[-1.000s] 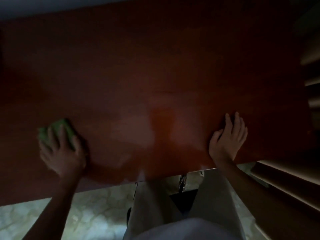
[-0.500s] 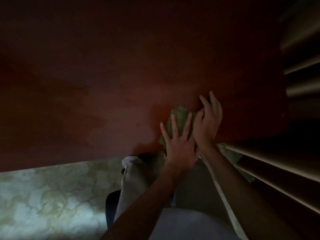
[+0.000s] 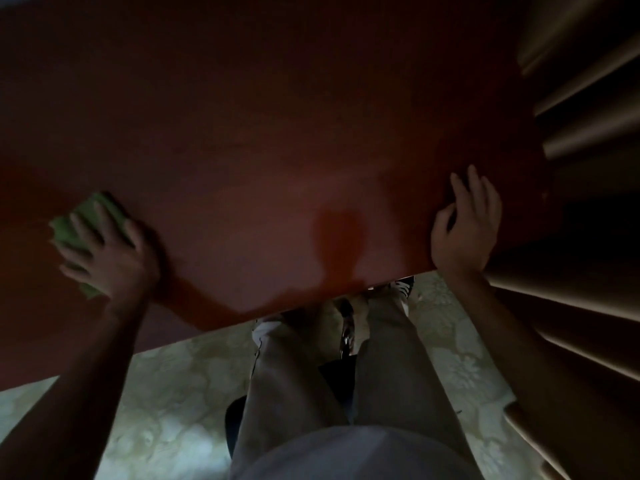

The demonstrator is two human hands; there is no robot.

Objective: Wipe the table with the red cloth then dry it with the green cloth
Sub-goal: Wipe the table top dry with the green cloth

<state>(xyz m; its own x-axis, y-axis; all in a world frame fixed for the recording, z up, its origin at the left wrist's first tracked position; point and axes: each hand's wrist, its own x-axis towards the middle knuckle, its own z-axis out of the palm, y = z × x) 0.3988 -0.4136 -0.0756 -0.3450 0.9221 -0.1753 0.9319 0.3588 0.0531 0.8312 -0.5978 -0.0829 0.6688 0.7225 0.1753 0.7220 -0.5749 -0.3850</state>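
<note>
The left hand [image 3: 107, 258] lies flat on the green cloth [image 3: 88, 220], fingers spread and straight, pressing it to the table [image 3: 277, 140] near the left end of the near edge. The cloth sticks out beyond the fingertips and a bit below the palm. The right hand [image 3: 465, 226] rests on the table's near right corner, fingers relaxed, holding nothing, well apart from the cloth. The light is dim.

1 green cloth [image 3: 90, 216], 2 hands, 1 table [image 3: 277, 133]
</note>
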